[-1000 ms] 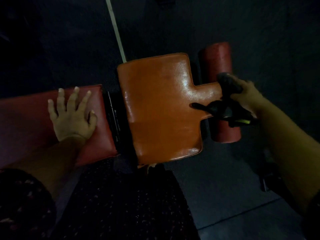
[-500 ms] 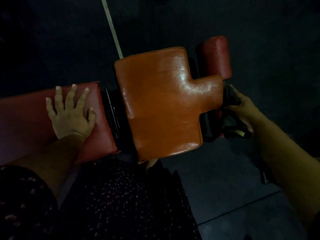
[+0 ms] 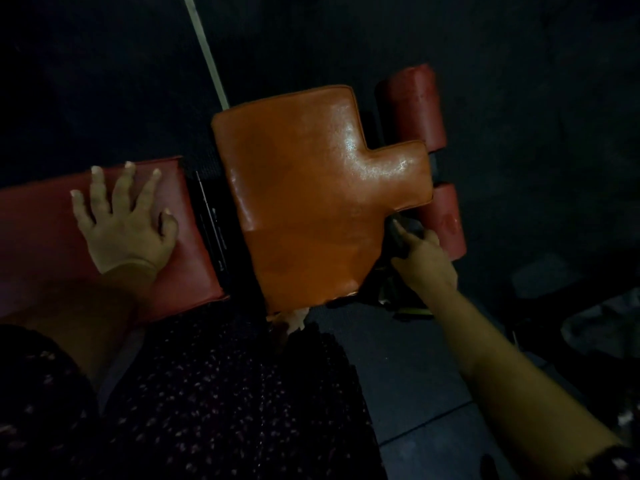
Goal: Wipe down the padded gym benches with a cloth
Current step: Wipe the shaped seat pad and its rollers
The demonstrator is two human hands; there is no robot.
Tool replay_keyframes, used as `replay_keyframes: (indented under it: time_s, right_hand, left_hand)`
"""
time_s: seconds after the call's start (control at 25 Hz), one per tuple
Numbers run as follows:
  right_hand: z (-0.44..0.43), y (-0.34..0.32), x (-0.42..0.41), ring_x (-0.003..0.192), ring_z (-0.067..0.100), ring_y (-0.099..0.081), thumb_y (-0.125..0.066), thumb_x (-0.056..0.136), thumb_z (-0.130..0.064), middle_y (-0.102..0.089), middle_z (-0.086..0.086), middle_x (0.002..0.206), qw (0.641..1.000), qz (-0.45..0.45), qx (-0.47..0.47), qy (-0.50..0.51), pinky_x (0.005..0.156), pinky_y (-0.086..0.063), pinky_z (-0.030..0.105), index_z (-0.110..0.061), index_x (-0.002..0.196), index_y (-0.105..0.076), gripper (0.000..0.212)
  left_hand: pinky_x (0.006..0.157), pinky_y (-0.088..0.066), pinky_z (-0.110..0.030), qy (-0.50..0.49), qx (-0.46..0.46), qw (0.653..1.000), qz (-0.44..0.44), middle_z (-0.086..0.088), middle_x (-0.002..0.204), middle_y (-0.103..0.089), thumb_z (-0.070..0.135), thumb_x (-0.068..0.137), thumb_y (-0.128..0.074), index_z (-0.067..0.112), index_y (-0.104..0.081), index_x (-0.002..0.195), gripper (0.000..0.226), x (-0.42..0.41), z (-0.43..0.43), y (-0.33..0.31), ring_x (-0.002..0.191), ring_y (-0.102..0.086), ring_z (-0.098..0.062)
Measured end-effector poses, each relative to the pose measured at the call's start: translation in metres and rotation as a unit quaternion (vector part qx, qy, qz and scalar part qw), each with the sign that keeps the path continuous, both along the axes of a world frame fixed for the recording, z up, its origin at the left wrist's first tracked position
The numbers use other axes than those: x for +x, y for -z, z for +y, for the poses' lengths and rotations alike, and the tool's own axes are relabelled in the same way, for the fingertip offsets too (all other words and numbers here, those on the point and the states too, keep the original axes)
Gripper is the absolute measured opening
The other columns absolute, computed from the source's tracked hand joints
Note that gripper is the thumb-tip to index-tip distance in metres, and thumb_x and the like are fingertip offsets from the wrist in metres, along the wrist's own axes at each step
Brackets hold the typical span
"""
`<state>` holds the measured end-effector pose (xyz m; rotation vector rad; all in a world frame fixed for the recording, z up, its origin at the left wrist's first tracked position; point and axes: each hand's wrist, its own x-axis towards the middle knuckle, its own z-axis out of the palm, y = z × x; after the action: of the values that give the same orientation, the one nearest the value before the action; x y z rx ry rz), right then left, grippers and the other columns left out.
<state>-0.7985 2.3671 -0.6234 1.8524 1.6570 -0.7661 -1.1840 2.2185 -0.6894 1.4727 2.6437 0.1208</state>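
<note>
Head view counts two flat pads, two roller pads, one cloth and two hands. An orange seat pad (image 3: 311, 202) lies mid-frame, and a red back pad (image 3: 194, 244) lies to its left, with a black metal frame (image 3: 211, 220) in the gap between them. Together they run left to right across the picture. The seat pad's narrow tongue points right, towards the two red roller pads, an upper roller (image 3: 412, 109) and a lower roller (image 3: 446, 220). The rollers' long axes run top to bottom, slightly tilted, crosswise to the pads.

The left hand (image 3: 124, 223) rests flat on the red back pad, its grip apart and its fingers spread. The right hand (image 3: 426, 261) is at the seat pad's right edge, just below the tongue and beside the lower roller. Its grip is clamped on a dark cloth (image 3: 398, 299), with the forefinger stretched along the pad's side. The cloth hangs against that edge and shows a yellow-green strip. Any lettering on the cloth or the frame is too dim to read.

A dark speckled garment (image 3: 225, 393) fills the lower frame, and a pale line (image 3: 204, 50) crosses the dark floor (image 3: 519, 98).
</note>
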Motion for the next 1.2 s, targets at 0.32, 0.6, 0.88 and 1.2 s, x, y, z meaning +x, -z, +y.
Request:
replay_keyframes:
  time_s: [0.32, 0.6, 0.88, 1.2]
  right_hand:
    - [-0.038, -0.012, 0.015, 0.113, 0.039, -0.051, -0.06, 0.091, -0.023, -0.032, 0.014, 0.14, 0.997, 0.042, -0.022, 0.062, 0.085, -0.045, 0.039, -0.037, 0.151, -0.028, 0.069]
    - [-0.015, 0.005, -0.013, 0.109, 0.04, -0.053, -0.058, 0.09, -0.025, -0.039, 0.016, 0.136, 0.99, 0.058, 0.063, 0.109, 0.091, -0.048, 0.045, -0.034, 0.146, -0.04, 0.06]
    - [-0.088, -0.002, -0.01, 0.116, 0.036, -0.05, -0.058, 0.09, -0.027, -0.035, 0.015, 0.145, 0.963, 0.065, 0.064, 0.254, 0.092, -0.045, 0.041, -0.041, 0.153, -0.014, 0.078]
    - [-0.175, 0.03, -0.095, 0.108, 0.029, -0.061, -0.064, 0.064, -0.034, -0.059, 0.01, 0.13, 0.747, 0.235, 0.011, 0.622, 0.096, -0.051, 0.046, -0.043, 0.149, -0.028, 0.093]
  left_hand:
    - [0.118, -0.002, -0.057, 0.005, 0.005, 1.0, 0.0, -0.005, 0.159, -0.03, 0.039, 0.093, -0.041, 0.027, -0.039, 0.15, 0.058, -0.002, -0.002, 0.004, 0.15, -0.01, -0.034]
    - [0.118, -0.002, -0.057, 0.009, -0.005, 1.0, 0.003, -0.004, 0.159, -0.029, 0.039, 0.094, -0.04, 0.028, -0.036, 0.151, 0.057, -0.003, -0.003, 0.004, 0.15, -0.01, -0.035]
    - [0.118, -0.003, -0.059, 0.011, -0.013, 1.0, -0.004, -0.002, 0.161, -0.024, 0.04, 0.094, -0.036, 0.03, -0.032, 0.152, 0.059, -0.002, -0.003, 0.004, 0.15, -0.008, -0.036]
    - [0.118, -0.002, -0.061, 0.017, -0.023, 0.999, -0.023, -0.003, 0.162, -0.023, 0.04, 0.092, -0.037, 0.029, -0.033, 0.152, 0.062, -0.004, -0.002, 0.003, 0.15, -0.007, -0.037]
